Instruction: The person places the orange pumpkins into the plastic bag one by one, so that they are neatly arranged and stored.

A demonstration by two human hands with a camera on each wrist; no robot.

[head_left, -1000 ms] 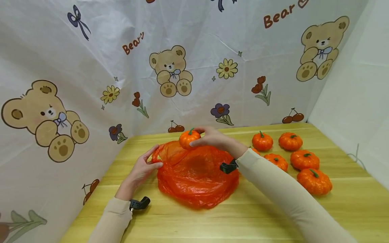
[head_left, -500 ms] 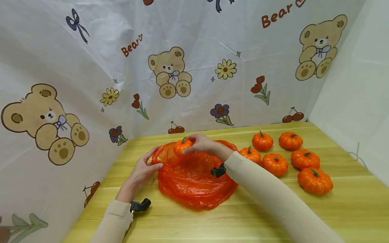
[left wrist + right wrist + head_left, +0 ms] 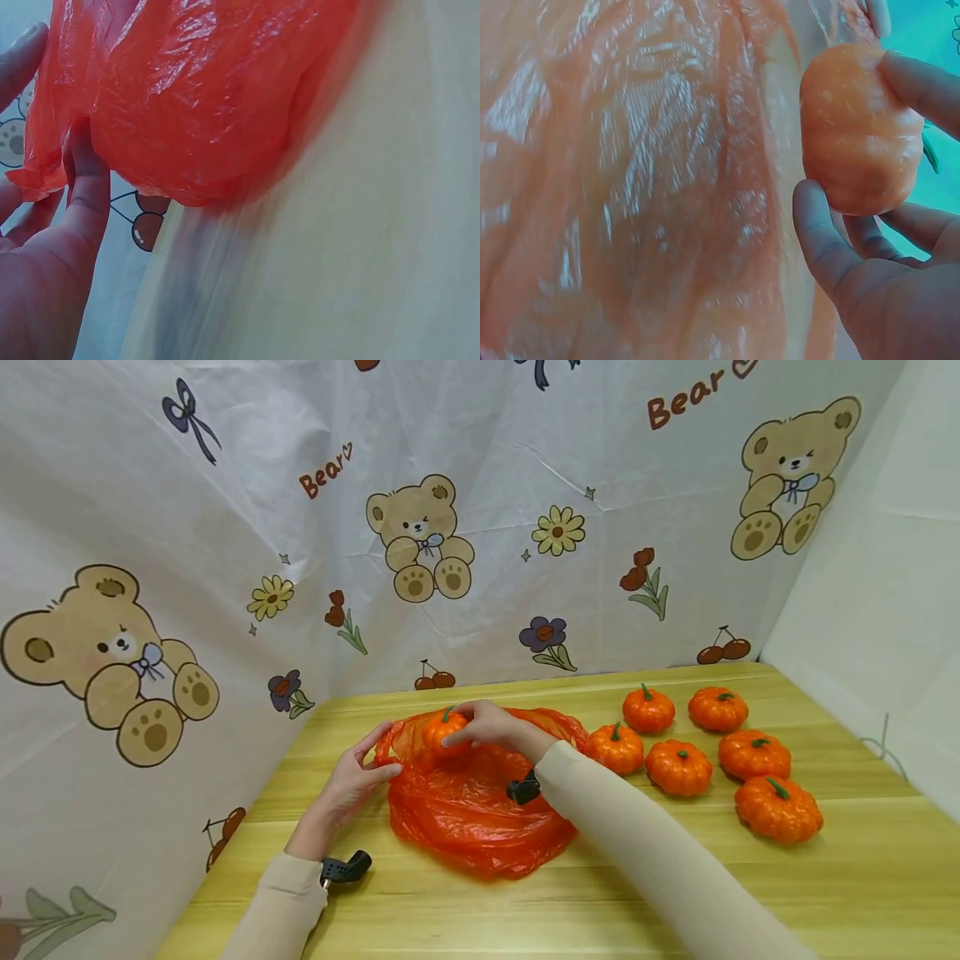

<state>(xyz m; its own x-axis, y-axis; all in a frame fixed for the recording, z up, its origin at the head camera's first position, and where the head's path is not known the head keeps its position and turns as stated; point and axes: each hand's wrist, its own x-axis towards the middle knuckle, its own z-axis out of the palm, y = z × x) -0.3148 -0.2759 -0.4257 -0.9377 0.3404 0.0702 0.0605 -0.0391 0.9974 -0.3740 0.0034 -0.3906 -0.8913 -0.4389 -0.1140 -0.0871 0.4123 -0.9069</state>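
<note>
A small orange pumpkin (image 3: 442, 732) with a green stem is held in my right hand (image 3: 487, 727), over the inside of the plastic bag near its left rim. Thumb and fingers grip its sides in the right wrist view, where the pumpkin (image 3: 859, 131) shows its ribbed side. The thin red plastic bag (image 3: 480, 831) lies on the table with its mouth spread wide. At the bag's left edge, my left hand (image 3: 348, 785) holds the rim between thumb and fingers. The left wrist view shows crumpled film (image 3: 202, 97) beside those fingers; some fingertips are hidden.
Several more orange pumpkins stand to the right of the bag, the nearest pumpkin (image 3: 617, 748) close to its edge and another pumpkin (image 3: 780, 810) farther right. A printed bear curtain (image 3: 480, 543) rises behind the wooden table (image 3: 450, 918).
My right hand has moved left and down with the pumpkin, from above the bag's far rim into its mouth. The left hand has kept its place at the rim.
</note>
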